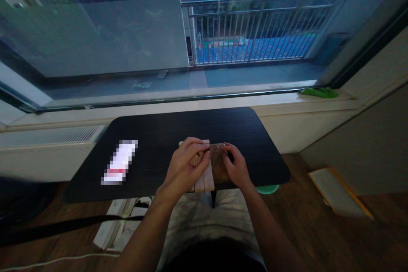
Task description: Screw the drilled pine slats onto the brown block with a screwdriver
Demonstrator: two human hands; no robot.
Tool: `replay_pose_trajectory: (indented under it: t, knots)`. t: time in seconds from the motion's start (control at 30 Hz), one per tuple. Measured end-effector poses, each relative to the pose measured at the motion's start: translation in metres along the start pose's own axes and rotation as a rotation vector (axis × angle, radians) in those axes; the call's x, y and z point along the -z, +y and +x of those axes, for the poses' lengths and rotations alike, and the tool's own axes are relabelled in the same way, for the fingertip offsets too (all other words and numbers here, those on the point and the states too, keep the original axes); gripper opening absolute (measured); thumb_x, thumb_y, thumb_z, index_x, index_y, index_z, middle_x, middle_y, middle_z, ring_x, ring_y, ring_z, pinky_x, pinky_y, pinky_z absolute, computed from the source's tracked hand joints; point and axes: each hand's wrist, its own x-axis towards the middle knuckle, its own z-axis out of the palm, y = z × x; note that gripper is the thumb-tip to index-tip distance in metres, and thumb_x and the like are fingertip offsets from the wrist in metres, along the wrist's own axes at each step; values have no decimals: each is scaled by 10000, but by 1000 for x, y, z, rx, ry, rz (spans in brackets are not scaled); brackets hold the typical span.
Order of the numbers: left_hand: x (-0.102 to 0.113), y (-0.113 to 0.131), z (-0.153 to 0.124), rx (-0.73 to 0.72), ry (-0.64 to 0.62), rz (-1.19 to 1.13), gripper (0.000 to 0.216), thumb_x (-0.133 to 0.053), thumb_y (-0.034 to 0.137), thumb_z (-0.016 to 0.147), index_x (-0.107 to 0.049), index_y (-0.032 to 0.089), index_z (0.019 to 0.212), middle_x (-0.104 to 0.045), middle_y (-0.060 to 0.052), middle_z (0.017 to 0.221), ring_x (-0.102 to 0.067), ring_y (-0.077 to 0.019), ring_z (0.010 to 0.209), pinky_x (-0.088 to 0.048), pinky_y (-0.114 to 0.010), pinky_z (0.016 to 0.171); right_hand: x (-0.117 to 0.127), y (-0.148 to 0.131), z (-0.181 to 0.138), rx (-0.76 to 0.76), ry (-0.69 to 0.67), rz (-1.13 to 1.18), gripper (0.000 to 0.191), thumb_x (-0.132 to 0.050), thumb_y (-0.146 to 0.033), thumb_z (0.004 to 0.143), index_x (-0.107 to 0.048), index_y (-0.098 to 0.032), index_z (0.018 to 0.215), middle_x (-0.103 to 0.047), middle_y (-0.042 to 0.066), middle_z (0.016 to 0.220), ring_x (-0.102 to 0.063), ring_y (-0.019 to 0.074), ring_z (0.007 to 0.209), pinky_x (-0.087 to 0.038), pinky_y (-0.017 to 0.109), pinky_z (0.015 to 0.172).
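A pale slatted wooden piece (208, 178) lies at the near edge of a black table, partly under my left hand (188, 161). The thumb and fingers of that hand pinch together over it; a tiny dark spot shows at their tips, too small to name. Against the slats' right side is a flat, rough brown piece (218, 161) with a mottled surface. My right hand (236, 163) is curled at its upper right corner, thumb and fingertips closed on its edge. The palms hide parts of both pieces.
The black table (159, 129) stands before a window sill. A blurred-out bright rectangle (119, 162) lies at its left. A green cloth (319, 92) rests on the sill. Below are a green round thing (268, 189), a white box (110, 227) and a leaning panel (338, 193).
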Motion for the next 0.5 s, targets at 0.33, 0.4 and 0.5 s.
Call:
replay_pose_trajectory:
  t: [0.33,0.4,0.5]
  knots:
    - [1,0,0,10,-12,-11,126,-634,120,897,-677,202,982,-733,-60,957,-712,-164,854,-602,-296,767,0,2,0,12,7,-5,182,-541,-212,839,-676,-238,959,-710,103,1159,-639,266,1173,-491,471,1054]
    - [1,0,-1,13,-20,-11,132,-629,118,900,-677,200,991,-741,-62,961,-719,-166,861,-604,-297,776,0,1,1,6,-2,-9,182,-540,-218,843,-675,-233,964,-706,111,1170,-638,270,1176,-487,475,1058]
    - [2,0,-1,19,-40,-19,153,-613,109,911,-678,199,1017,-757,-72,996,-730,-176,899,-607,-311,818,1,0,1,3,-5,-11,183,-541,-222,845,-675,-231,969,-704,113,1173,-635,273,1182,-479,482,1067]
